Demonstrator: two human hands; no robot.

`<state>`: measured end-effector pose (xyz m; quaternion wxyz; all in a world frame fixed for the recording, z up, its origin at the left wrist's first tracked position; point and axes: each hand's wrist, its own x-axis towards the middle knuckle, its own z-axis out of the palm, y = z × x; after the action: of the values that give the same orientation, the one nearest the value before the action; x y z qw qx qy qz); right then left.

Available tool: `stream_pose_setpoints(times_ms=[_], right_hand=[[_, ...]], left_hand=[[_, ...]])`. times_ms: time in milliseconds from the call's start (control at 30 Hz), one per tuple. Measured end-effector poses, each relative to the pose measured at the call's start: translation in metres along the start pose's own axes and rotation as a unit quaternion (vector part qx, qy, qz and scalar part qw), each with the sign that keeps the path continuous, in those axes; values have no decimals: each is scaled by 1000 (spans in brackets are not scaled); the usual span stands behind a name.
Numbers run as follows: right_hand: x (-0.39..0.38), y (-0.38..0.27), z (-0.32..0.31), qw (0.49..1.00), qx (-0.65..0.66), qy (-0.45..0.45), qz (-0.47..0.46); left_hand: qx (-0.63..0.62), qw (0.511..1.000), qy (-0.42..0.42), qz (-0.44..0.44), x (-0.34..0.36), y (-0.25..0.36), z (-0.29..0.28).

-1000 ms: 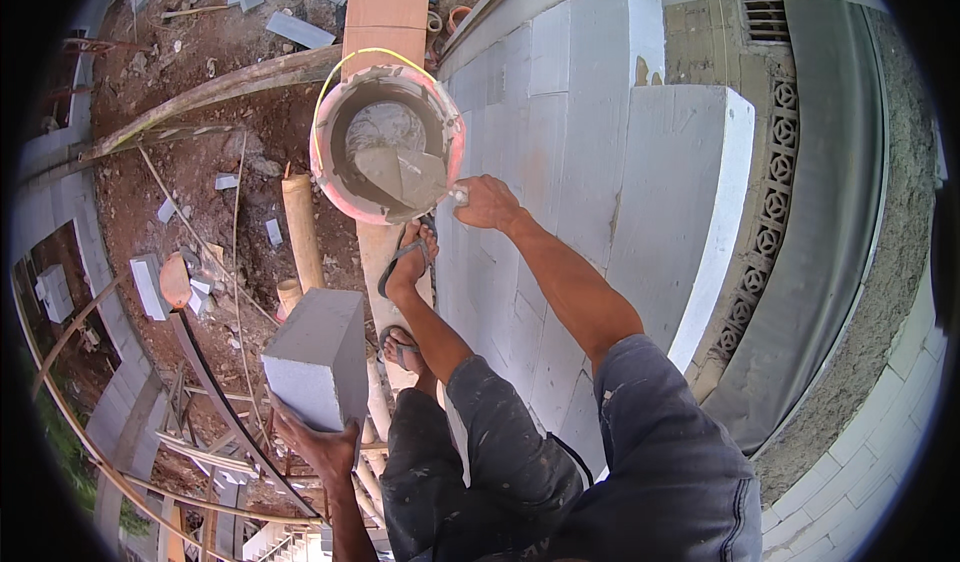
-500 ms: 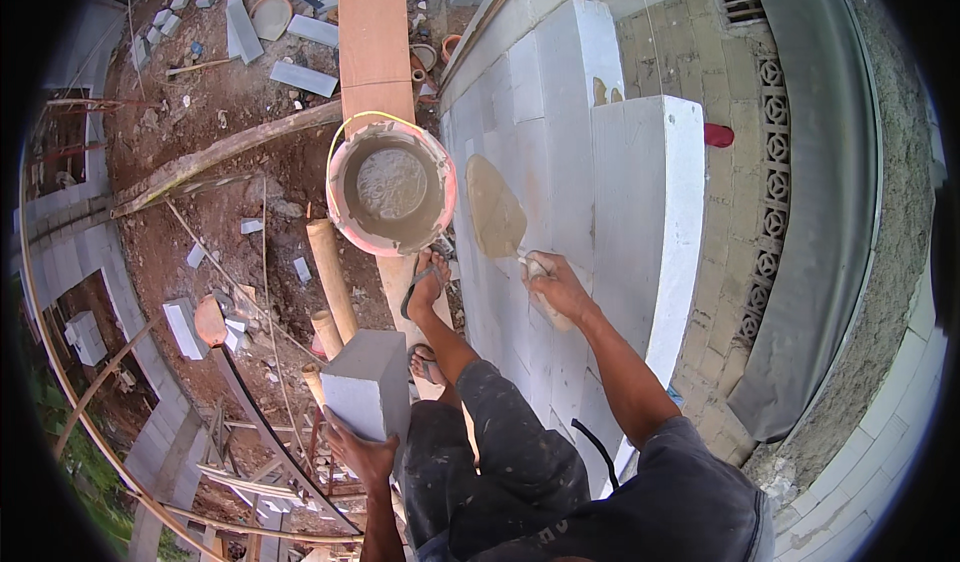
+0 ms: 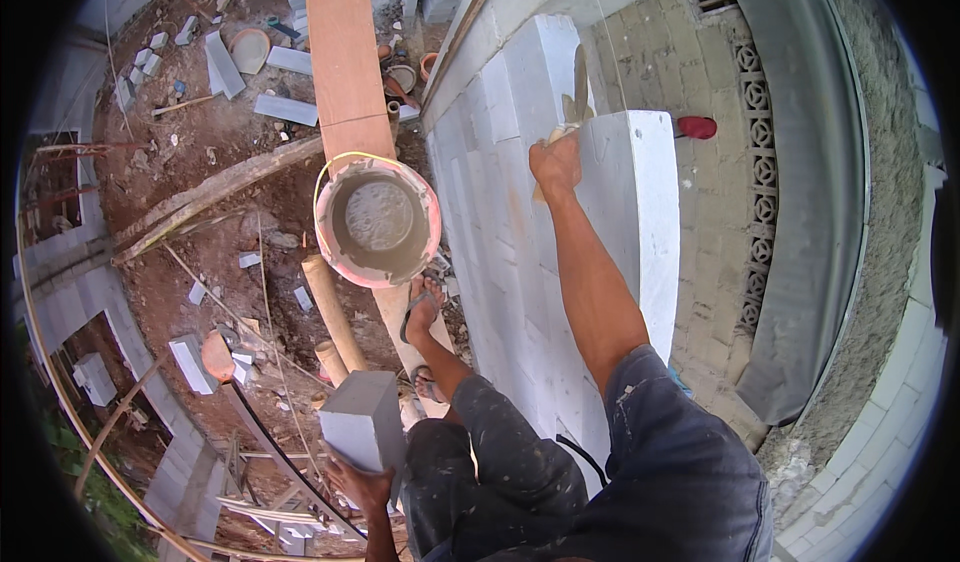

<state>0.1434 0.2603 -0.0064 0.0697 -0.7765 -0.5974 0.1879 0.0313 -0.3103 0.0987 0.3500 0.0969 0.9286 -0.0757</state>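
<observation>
My right hand (image 3: 555, 162) grips a trowel (image 3: 578, 90) by its handle, the blade turned edge-on at the step in the light block wall (image 3: 510, 292), beside a raised end block (image 3: 545, 57). Low in the view my left hand (image 3: 360, 485) holds a grey block (image 3: 362, 417) from below, beside my leg. A pink-rimmed bucket (image 3: 376, 220) with a yellow handle stands on the wooden plank (image 3: 345, 52), grey mortar inside it. My sandaled feet (image 3: 423, 307) are on the plank just below the bucket.
Left below are rubble ground (image 3: 170, 222), loose blocks (image 3: 223, 65), a long timber (image 3: 220, 192), bamboo poles (image 3: 332, 312) and a curved dark strip (image 3: 280, 442). Right of the wall are a paved strip (image 3: 690, 222), vent blocks (image 3: 760, 172), a dark sheet (image 3: 800, 262) and a red object (image 3: 696, 127).
My right hand has lifted the trowel from the bucket, where it held mortar, and moved it up and right to the wall's step. My left hand still holds the block.
</observation>
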Motion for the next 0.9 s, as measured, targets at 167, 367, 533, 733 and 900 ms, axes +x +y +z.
stream_pose_setpoints(times_ms=[167,367,533,733,900], right_hand=[[21,0,1,995,-70,-69,24],[35,4,14,996,-68,-48,11],[57,-2,19,998,-55,-30,-31],[103,-16,15,989,-107,-28,-97],[108,-31,8,987,-128,-51,-85]], left_hand=[[-27,1000,3,7,1,8,-6],[-35,999,19,-3,3,-2,12],[-30,999,5,-15,1,5,11],[14,1000,2,-26,3,-9,23],[13,1000,22,-8,2,5,10]])
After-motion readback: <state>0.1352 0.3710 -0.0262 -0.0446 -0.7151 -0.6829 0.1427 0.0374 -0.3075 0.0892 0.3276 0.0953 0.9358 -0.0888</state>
